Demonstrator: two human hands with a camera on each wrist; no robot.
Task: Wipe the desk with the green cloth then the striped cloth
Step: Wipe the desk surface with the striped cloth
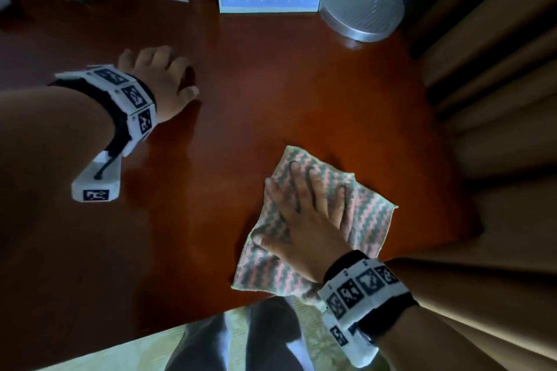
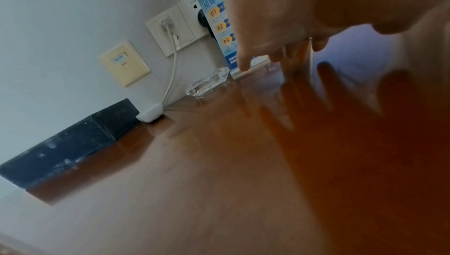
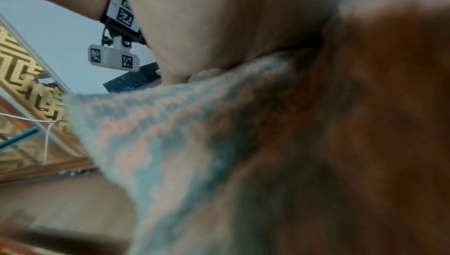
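While flat, right hand [image 1: 304, 220] on striped cloth [image 1: 367, 220]

Dim light | glossy reddish-brown worktop [image 1: 271, 93] | pale wall [image 2: 60, 18] with white socket plates [image 2: 170, 32], cream data plate [image 2: 124, 63] | tan curtain folds [image 1: 497, 99] at right | pale patterned floor [image 1: 126, 346]

Striped cloth [image 1: 355, 221]: pink and grey wavy stripes, pale edge, soft and fuzzy. Spread out almost flat on the desk [image 1: 256, 93], near the front edge, over to the right side. A few bumps and folds in the middle, one corner hanging just past the desk edge. Pressed down from above by a flat hand. Desk: dark red-brown wood, smooth and shiny. Green cloth nowhere to be seen.
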